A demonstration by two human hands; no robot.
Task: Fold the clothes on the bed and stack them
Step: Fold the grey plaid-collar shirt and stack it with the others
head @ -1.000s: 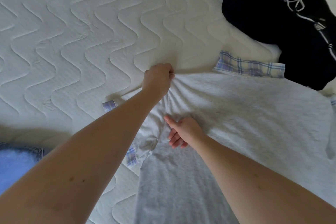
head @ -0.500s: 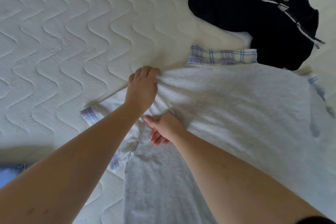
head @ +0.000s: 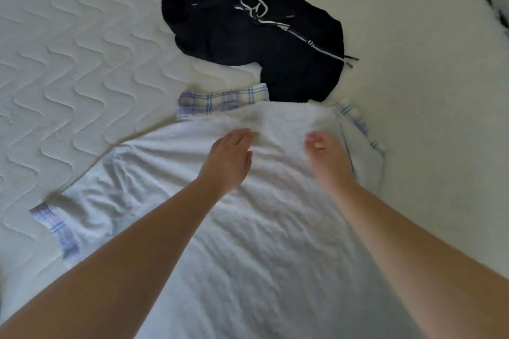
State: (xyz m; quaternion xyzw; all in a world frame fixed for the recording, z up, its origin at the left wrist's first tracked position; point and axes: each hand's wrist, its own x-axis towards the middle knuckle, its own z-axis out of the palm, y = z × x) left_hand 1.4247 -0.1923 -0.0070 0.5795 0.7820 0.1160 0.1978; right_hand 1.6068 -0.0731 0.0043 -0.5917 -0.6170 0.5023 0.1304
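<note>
Spread flat on the bed [head: 82, 44], a pale grey garment [head: 248, 242] with plaid cuffs is seen filling the lower middle of the view. Its plaid-trimmed collar band [head: 220, 103] lies at the far edge, touching a crumpled black hoodie [head: 248, 35] with white drawstrings just beyond. The left hand [head: 230, 158] is laid palm down on the grey cloth with relaxed fingers, gripping nothing. The right hand [head: 327, 157] is blurred near the garment's far right shoulder; its fingers appear curled, but whether cloth is grasped cannot be told. One plaid cuff [head: 53, 224] is seen at the near left.
</note>
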